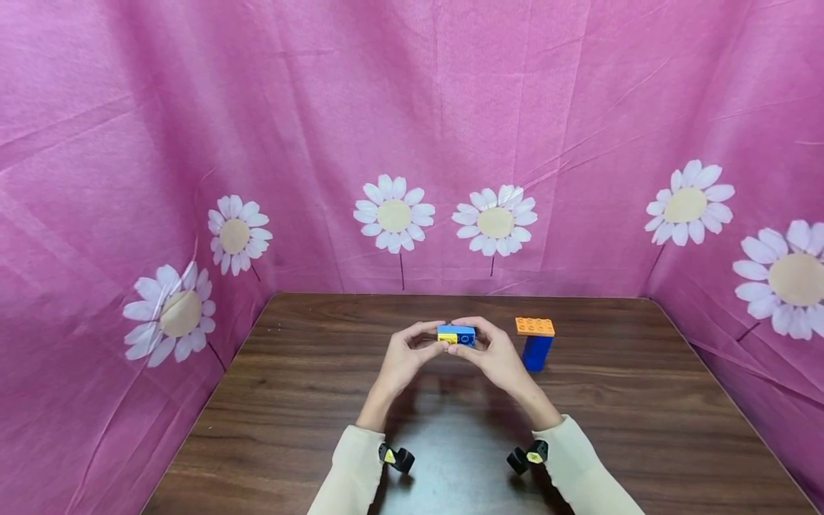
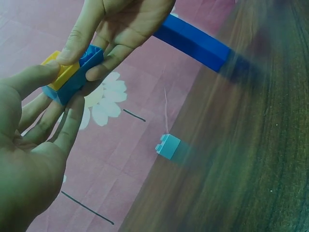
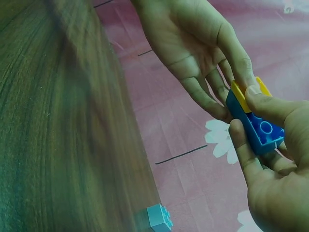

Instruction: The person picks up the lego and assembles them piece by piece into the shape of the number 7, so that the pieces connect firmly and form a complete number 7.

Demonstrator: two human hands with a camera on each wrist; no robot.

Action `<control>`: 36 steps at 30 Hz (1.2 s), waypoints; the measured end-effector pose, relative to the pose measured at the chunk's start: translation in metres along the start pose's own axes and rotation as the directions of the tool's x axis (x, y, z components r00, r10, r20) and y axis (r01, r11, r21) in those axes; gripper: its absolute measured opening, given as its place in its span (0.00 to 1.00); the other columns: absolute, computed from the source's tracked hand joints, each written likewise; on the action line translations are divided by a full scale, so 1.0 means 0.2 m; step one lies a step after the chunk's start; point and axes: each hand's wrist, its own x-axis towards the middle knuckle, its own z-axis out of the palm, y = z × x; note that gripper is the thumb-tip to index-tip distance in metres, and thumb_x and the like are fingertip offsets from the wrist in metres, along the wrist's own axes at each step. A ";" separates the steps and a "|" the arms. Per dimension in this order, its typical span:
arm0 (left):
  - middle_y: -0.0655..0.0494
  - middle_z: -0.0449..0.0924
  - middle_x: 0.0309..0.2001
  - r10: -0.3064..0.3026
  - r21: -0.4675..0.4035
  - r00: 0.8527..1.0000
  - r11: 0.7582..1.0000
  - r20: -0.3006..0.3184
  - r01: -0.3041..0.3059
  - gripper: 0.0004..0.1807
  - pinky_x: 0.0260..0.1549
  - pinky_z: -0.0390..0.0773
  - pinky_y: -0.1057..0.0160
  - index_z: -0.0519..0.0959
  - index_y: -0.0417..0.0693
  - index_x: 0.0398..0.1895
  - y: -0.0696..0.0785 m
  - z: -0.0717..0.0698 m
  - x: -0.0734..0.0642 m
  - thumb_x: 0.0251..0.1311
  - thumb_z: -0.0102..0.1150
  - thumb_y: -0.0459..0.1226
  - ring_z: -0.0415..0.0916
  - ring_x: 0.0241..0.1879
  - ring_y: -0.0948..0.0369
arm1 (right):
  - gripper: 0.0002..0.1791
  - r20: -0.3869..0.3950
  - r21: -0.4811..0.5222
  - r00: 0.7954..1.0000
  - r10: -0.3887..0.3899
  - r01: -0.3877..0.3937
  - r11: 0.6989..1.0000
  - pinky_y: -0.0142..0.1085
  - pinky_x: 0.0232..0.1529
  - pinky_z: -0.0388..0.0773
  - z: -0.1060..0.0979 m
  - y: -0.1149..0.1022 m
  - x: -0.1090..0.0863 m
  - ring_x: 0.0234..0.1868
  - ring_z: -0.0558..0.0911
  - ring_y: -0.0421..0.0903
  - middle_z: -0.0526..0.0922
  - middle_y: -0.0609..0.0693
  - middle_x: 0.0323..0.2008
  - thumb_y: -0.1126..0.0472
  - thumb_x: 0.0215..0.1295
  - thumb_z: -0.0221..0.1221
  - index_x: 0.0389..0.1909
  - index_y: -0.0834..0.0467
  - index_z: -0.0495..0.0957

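Above the table, both hands hold a blue toy building brick point(image 1: 465, 337) with its hollow underside turned toward the person. A smaller yellow brick point(image 1: 447, 338) is joined to one half of that underside, as the wrist views also show. My left hand point(image 1: 404, 355) grips the left end, its thumb point(image 2: 41, 76) on the yellow brick. From the other side my right hand point(image 1: 501, 355) pinches the blue brick, with its thumb point(image 3: 271, 105) also reaching the yellow one.
Right of the hands stands a dark blue column point(image 1: 536, 353) topped by an orange studded brick point(image 1: 535, 327). A small light blue brick point(image 2: 168, 146) sits on the wooden table point(image 1: 309, 408), out of sight in the head view. Pink flowered cloth point(image 1: 444, 107) surrounds the table.
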 end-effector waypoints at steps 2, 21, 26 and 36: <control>0.44 0.86 0.51 -0.001 0.000 1.000 1.000 0.005 0.001 0.21 0.54 0.86 0.65 0.86 0.42 0.61 0.00 0.00 0.00 0.65 0.72 0.30 0.86 0.50 0.59 | 0.25 -0.004 -0.001 1.000 0.004 -0.004 1.000 0.29 0.51 0.86 0.00 0.00 0.00 0.53 0.84 0.48 0.84 0.58 0.57 0.61 0.66 0.73 0.63 0.53 0.81; 0.39 0.87 0.49 0.028 0.011 0.999 1.000 0.030 -0.028 0.20 0.51 0.86 0.67 0.86 0.39 0.60 0.00 0.02 -0.01 0.64 0.72 0.28 0.85 0.46 0.65 | 0.22 -0.010 -0.030 1.000 0.001 -0.001 1.000 0.33 0.52 0.87 -0.03 -0.02 -0.03 0.54 0.86 0.53 0.85 0.56 0.58 0.60 0.66 0.74 0.60 0.52 0.83; 0.36 0.87 0.49 0.033 0.027 0.999 0.999 0.028 -0.034 0.20 0.49 0.86 0.69 0.86 0.37 0.59 0.01 0.02 -0.01 0.63 0.73 0.27 0.84 0.45 0.66 | 0.23 -0.012 -0.039 1.000 0.016 -0.017 0.999 0.35 0.52 0.88 -0.04 -0.02 -0.04 0.54 0.87 0.53 0.85 0.57 0.58 0.60 0.65 0.74 0.60 0.53 0.83; 0.33 0.87 0.48 0.064 0.042 0.998 0.997 0.030 -0.065 0.19 0.48 0.86 0.70 0.86 0.35 0.57 0.00 0.03 -0.01 0.63 0.72 0.26 0.84 0.44 0.67 | 0.22 -0.016 -0.033 1.000 0.022 -0.023 0.999 0.36 0.52 0.88 -0.05 -0.04 -0.05 0.54 0.88 0.54 0.85 0.60 0.60 0.60 0.64 0.75 0.59 0.54 0.84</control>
